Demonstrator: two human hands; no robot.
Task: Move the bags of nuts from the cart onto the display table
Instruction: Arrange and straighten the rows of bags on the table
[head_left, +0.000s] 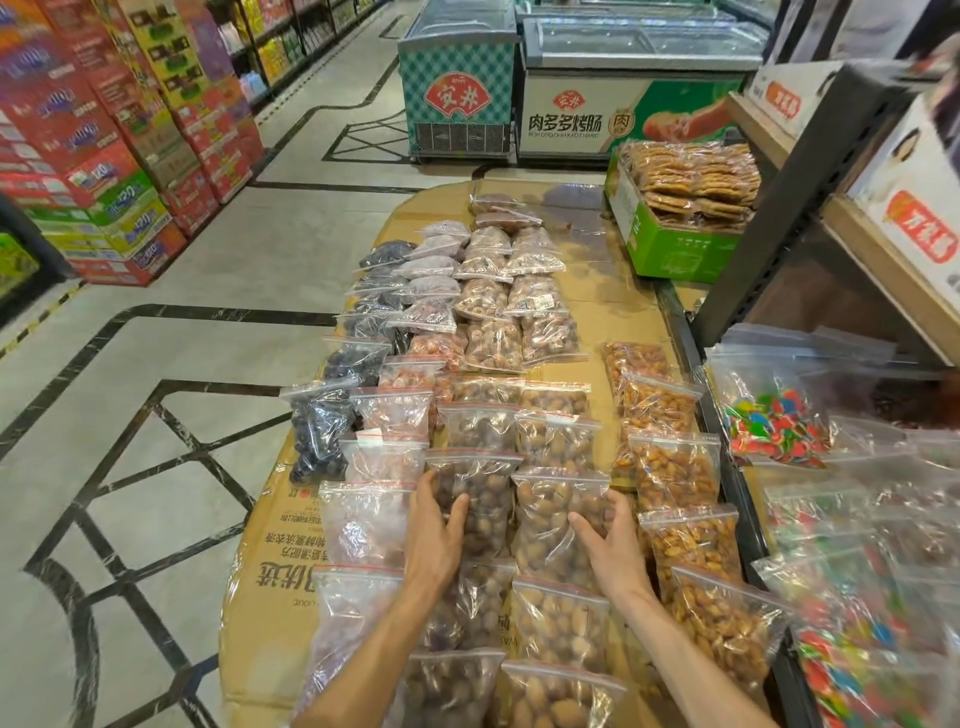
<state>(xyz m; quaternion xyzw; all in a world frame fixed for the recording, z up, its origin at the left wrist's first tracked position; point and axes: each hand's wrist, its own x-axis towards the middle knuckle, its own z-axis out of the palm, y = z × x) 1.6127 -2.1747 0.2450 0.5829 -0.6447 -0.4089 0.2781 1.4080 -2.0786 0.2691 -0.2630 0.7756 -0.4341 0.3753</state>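
Note:
A cardboard-covered display table (270, 566) carries several rows of clear zip bags of nuts and dried fruit. My left hand (434, 525) grips the left edge of a bag of dark brown nuts (485, 499), thumb on top. My right hand (605, 540) grips the right side of a bag of lighter brown nuts (550, 514), thumb across its front. Both bags lie on the table in the middle rows. No cart shows in the view.
Bags of orange nuts (675, 467) run along the table's right side. Bags of coloured candy (779, 421) fill a shelf at the right. A green box of flat cakes (680, 208) stands at the far end. Freezers (623, 88) and stacked cartons (104, 156) border the tiled aisle.

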